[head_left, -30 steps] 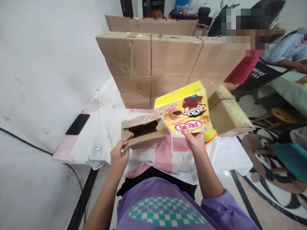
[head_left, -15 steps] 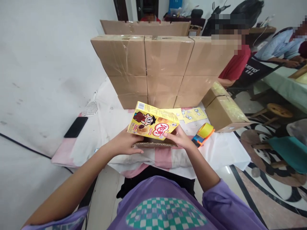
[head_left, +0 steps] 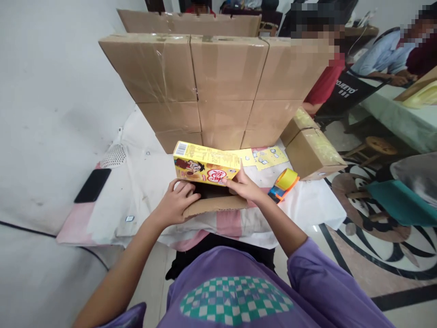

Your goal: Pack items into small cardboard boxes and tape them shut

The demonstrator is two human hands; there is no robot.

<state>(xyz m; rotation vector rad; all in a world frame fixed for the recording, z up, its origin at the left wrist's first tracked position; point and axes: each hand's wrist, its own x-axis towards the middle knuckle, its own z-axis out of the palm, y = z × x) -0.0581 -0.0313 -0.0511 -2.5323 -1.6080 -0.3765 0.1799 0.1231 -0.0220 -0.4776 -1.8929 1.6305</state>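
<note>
A yellow snack box [head_left: 205, 166] with a cartoon print lies on its side, partly sunk into an open brown cardboard carton [head_left: 215, 205] on the table in front of me. My left hand [head_left: 175, 203] rests with curled fingers on the carton's near left edge, just below the yellow box. My right hand [head_left: 244, 187] grips the yellow box at its lower right corner, fingers pressed against it.
A wall of stacked sealed cartons [head_left: 218, 77] stands behind. A smaller carton [head_left: 312, 152] and a yellow tape dispenser [head_left: 283, 184] lie to the right, a yellow sheet [head_left: 264, 158] behind the snack box, a black phone [head_left: 93, 185] at left. Other people sit at the far right.
The yellow box, held upright in my right hand a second ago, has been laid on its side and lowered into the open carton. My left hand shifted along the carton's edge.
</note>
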